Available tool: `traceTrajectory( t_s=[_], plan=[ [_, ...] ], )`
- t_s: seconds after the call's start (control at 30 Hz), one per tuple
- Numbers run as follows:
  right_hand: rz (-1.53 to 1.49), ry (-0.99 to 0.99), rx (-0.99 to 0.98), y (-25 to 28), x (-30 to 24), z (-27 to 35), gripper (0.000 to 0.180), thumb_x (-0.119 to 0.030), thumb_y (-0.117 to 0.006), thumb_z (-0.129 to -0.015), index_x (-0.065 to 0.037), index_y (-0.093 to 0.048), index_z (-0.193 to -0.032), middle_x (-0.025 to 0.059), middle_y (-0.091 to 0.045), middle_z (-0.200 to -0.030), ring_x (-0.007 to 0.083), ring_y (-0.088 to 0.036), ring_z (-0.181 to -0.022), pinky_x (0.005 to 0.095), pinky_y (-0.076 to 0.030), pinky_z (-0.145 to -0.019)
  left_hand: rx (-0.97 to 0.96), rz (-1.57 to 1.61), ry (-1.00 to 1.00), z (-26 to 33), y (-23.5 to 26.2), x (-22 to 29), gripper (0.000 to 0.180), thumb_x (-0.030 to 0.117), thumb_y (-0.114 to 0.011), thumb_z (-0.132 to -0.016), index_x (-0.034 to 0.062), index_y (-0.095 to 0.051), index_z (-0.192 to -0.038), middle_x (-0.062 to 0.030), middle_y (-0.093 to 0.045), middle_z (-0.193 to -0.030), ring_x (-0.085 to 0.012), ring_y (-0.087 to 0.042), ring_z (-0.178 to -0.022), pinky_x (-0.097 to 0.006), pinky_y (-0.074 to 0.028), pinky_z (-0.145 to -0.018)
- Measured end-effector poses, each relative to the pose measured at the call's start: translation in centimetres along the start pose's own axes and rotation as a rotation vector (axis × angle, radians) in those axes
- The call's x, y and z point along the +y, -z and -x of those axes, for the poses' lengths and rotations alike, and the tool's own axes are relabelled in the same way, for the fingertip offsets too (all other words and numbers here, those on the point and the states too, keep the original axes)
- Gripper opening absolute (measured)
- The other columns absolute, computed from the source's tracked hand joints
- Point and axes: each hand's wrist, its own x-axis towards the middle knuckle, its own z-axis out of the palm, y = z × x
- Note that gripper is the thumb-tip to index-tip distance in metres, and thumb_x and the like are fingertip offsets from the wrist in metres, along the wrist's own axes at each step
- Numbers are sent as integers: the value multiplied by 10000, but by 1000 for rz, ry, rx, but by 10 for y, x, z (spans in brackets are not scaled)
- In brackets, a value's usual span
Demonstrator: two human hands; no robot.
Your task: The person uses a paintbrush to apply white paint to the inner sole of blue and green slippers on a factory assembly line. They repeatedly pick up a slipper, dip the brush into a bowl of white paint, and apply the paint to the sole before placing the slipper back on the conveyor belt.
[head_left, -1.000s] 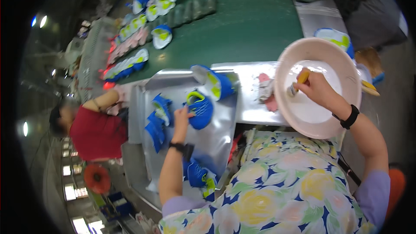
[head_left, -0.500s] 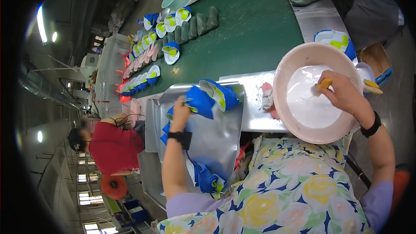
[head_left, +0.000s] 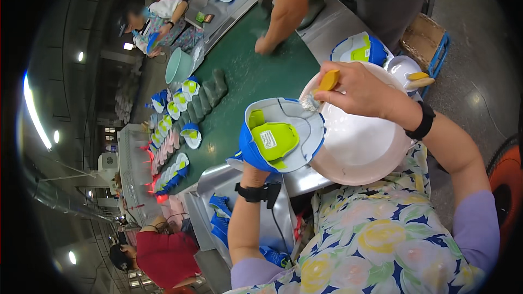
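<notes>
Co-worker in red (head_left: 166, 256), lower left of the frame, turned away from the tabletop.
Second co-worker, upper left, in a patterned apron, with a blue piece held in front.
Mint-green basin (head_left: 178, 66), upper left, beside the far edge of the green tabletop (head_left: 239, 81).
Rows of blue, white and lime uppers (head_left: 173, 173), left of centre; among them a pink row (head_left: 163, 155) and a row of dark green lasts (head_left: 204, 100); one upper lies apart.
Metal tray (head_left: 204, 185), lower left of centre, with blue pieces (head_left: 220, 218) inside.
Left hand (head_left: 254, 173), centre, grasping the shoe upper (head_left: 283, 135) from below; fingers largely hidden behind it.
Shoe upper: blue outside, white lining, lime tongue with pale label; held aloft at centre, opening toward the camera, overlapping the basin's left rim in view.
Third co-worker's arm (head_left: 290, 8), top centre, reaching over the green tabletop.
Brush (head_left: 328, 80), yellow handle, whitish bristles at the upper's right edge; exact contact cannot be told.
Right hand (head_left: 357, 90), right of centre, clenched round the brush handle.
Pale pink basin (head_left: 348, 177), white inside, below that hand.
Another blue-and-white upper (head_left: 360, 49), beyond the basin.
White bowl (head_left: 402, 67), upper right, with yellow-handled tools (head_left: 419, 80) across it.
Cardboard box (head_left: 422, 41), upper right, in a blue frame.
Orange fan (head_left: 504, 185), right edge.
</notes>
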Motion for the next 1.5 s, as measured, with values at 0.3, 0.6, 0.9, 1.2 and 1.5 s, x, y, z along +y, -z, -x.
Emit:
traceTrajectory(
  t_s=[0.3,0.6,0.9,1.2,1.5],
  plan=[
    [-204,-500,80,-20,9,34,274,-236,-721,-875,24,-633,-886,87,-657,-747,114,-629,-624,229,-488,-565,244,-393,-399,-13,8,-58,482,107,-619,-928,22,-457,-1374,-138,-566,-1316,-254,-577,-1196,-390,-479,-1030],
    [-552,-562,73,-23,-1,39,299,-221,-717,-865,66,-648,-913,115,-684,-772,141,-655,-616,242,-511,-570,317,-1088,-681,-36,15,-34,517,179,-662,-905,47,-492,-1374,-91,-573,-1288,-229,-565,-1204,-377,-474,-1012],
    [-191,236,-12,-8,-8,15,178,-117,-736,-859,-57,-621,-982,87,-645,-894,233,-650,-781,308,-514,-692,21,293,458,-20,-7,-31,528,447,-436,-1019,96,-480,-1411,-131,-572,-1365,-279,-574,-1232,-469,-450,-1076],
    [-12,153,-186,-13,0,-12,196,-160,-710,-863,-46,-555,-904,144,-629,-815,338,-628,-734,400,-505,-679,12,342,386,-16,-10,-42,607,503,-484,-977,94,-458,-1425,-148,-553,-1382,-287,-586,-1220,-459,-496,-1028],
    [-5,124,-30,-16,-21,-20,230,-177,-734,-834,-36,-556,-873,148,-657,-789,351,-638,-695,399,-490,-625,-7,49,158,-9,-1,-5,520,382,-555,-979,67,-480,-1386,-94,-584,-1319,-225,-607,-1157,-394,-527,-968]
  ],
)
